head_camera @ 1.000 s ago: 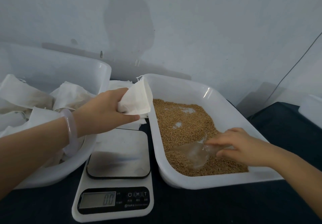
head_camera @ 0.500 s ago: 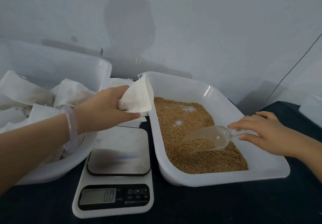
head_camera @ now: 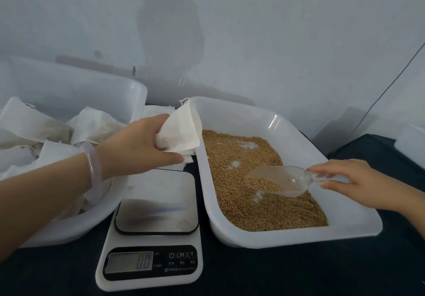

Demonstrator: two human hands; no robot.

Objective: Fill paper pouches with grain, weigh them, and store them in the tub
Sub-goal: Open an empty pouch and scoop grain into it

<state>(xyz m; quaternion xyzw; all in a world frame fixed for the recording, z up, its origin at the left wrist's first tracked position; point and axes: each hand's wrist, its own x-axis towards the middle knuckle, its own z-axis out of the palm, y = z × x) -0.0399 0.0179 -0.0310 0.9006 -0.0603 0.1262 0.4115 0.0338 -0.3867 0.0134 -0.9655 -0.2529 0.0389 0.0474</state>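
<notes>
My left hand point(head_camera: 138, 145) grips a white paper pouch point(head_camera: 182, 128), its mouth facing right at the left rim of the grain tray point(head_camera: 296, 238). The tray holds golden grain point(head_camera: 241, 194). My right hand point(head_camera: 347, 180) pinches the handle of a clear plastic scoop point(head_camera: 279, 180), which carries some grain just above the pile. A white kitchen scale point(head_camera: 151, 245) stands in front between the containers, reading 0.0 with a bare platform. The white tub point(head_camera: 110, 206) on the left holds several white pouches point(head_camera: 92, 125).
A few loose empty pouches point(head_camera: 156, 110) lie behind the scale between tub and tray. The dark tabletop point(head_camera: 276, 272) runs along the front. A pale wall stands close behind, with a thin cable point(head_camera: 391, 84) on the right and a white box edge point(head_camera: 411, 143).
My right hand has pulled the scoop out of the grain and lifted it, with grain inside, toward the middle of the tray. My left hand and pouch have stayed put.
</notes>
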